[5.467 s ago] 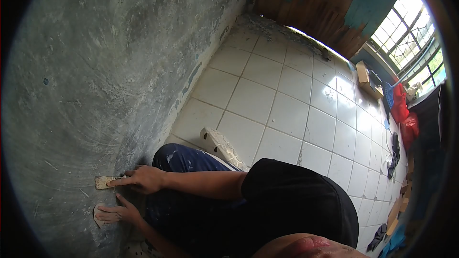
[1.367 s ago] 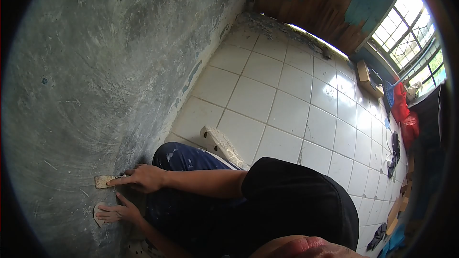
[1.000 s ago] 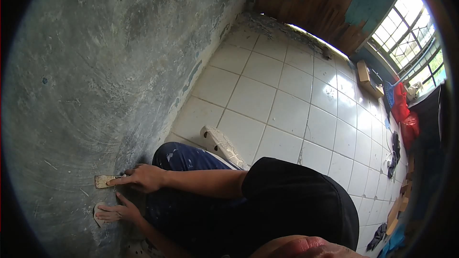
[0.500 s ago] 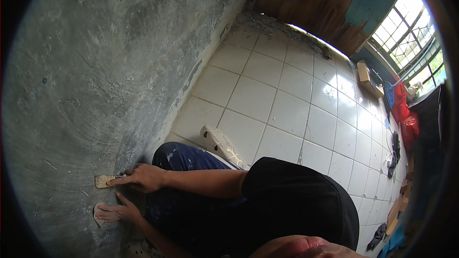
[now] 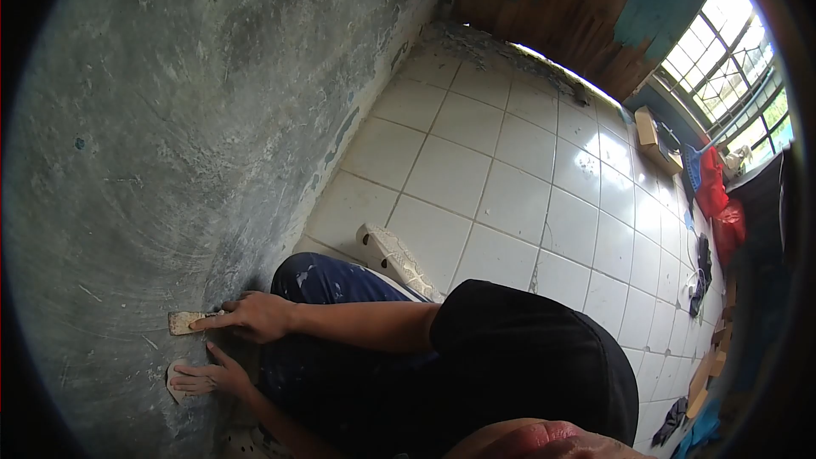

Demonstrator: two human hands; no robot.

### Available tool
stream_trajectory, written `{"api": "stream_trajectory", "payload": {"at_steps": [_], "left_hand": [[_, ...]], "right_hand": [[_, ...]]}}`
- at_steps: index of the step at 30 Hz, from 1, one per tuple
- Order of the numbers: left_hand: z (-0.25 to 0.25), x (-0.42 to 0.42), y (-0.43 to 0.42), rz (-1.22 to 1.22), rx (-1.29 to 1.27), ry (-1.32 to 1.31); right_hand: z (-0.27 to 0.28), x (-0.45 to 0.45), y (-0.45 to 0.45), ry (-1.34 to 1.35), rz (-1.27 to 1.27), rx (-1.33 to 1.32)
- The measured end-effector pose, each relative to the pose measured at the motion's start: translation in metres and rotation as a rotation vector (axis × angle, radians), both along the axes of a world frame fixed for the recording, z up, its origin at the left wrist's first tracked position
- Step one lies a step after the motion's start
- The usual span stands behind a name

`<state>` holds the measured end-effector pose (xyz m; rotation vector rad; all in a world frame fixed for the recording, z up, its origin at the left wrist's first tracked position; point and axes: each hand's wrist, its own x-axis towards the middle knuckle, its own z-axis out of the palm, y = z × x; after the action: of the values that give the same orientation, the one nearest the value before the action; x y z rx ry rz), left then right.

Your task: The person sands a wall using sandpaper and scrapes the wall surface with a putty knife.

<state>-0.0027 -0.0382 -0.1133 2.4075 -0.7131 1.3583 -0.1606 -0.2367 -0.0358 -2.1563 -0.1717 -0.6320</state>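
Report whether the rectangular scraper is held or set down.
Held: the right hand grips the rectangular scraper, one finger stretched along it.

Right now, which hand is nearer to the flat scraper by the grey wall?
The right. The right hand holds the scraper, index finger laid along it. The left hand is apart, lower in the picture, fingers spread over a pale flat piece.

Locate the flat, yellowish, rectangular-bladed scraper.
The scraper is in the right hand at the head view's lower left, against the scuffed grey wall, above the left hand in the picture.
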Motion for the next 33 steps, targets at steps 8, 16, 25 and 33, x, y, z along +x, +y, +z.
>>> {"api": "stream_trajectory", "payload": {"at_steps": [8, 16, 25, 33], "left_hand": [[0.0015, -0.0026, -0.0008, 0.0, -0.004, 0.015], [0.0017, -0.0028, -0.0011, 0.006, -0.009, 0.022], [0.0021, -0.0014, -0.0009, -0.012, 0.007, -0.024], [-0.0006, -0.0007, -0.0004, 0.001, 0.0, 0.002]], "right_hand": [[-0.0003, 0.0003, 0.0002, 0.015, 0.006, 0.005], [0.0005, -0.0002, -0.0001, 0.021, 0.006, -0.003], [0.0022, -0.0017, -0.0004, 0.019, -0.002, -0.005], [0.0001, 0.0004, 0.0002, 0.03, 0.0, -0.004]]}}
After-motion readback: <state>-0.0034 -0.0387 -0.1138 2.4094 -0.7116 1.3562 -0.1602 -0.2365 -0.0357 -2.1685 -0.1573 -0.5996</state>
